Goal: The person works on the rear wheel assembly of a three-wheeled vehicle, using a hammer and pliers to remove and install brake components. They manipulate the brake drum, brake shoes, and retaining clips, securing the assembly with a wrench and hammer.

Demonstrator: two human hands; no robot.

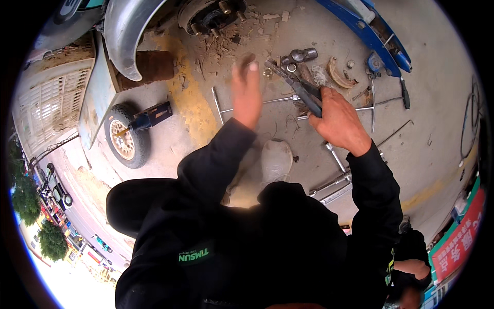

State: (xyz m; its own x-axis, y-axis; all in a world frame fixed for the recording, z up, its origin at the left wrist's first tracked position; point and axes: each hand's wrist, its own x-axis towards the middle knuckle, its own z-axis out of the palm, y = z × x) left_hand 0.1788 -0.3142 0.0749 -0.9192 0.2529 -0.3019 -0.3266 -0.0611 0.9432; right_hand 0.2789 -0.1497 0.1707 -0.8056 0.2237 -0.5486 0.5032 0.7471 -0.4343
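My right hand [342, 121] is closed round the dark handles of a pair of pliers [307, 96], whose jaws point up and to the left over the floor. To the left of the pliers, my left hand [247, 98] is raised with its fingers stretched out and slightly blurred; I see nothing in it. Just beyond the pliers lie a hammer [301, 55], a metal ring [292, 67] and a curved, rusty brake shoe [340, 75]. A wheel hub with studs [211, 15] stands at the top, with dirt crumbs scattered by it.
T-handle wrenches [373, 103] and long metal bars [332, 183] lie on the right. A blue floor jack [365, 26] is at the upper right. On the left are a wheel with a tyre [126, 139], a dark box [152, 116] and a silver fender [121, 41]. Another person [411, 262] is at the lower right.
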